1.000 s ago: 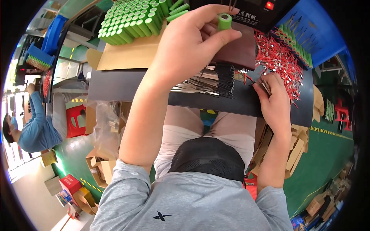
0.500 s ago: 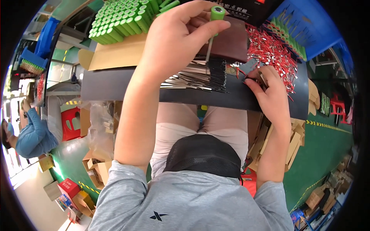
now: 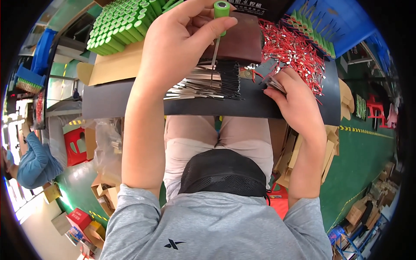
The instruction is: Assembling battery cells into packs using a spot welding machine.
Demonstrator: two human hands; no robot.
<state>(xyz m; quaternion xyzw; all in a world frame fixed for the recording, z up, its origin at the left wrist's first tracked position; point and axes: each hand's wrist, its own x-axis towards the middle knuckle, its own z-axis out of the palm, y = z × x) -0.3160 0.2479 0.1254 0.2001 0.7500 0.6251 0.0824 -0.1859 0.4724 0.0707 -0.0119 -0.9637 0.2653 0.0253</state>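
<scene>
My left hand (image 3: 171, 47) pinches a green cylindrical battery cell (image 3: 222, 18) upright between thumb and fingers, above the black bench (image 3: 138, 97). From the cell's lower end hangs a thin strip with a dark lead (image 3: 216, 54). Below it lies a pile of flat metal strips with black leads (image 3: 190, 90). At the right, my right hand (image 3: 301, 97) is closed around thin metal strips (image 3: 276, 84); how many cannot be told. Beside its fingers spreads a heap of red leads with metal tabs (image 3: 294, 47).
Upright green cells (image 3: 119, 26) stand packed on cardboard (image 3: 117, 65) at the far left. A dark red block (image 3: 242, 39) sits at the bench's middle, before a black machine (image 3: 273, 6). Cells with leads fill a blue bin (image 3: 355, 21). Another person (image 3: 41, 154) sits at left.
The whole view has shifted a little, so the bench appears further left. My left hand still holds the cell. The metal strips in my right hand now show more plainly, turned toward the bench's middle.
</scene>
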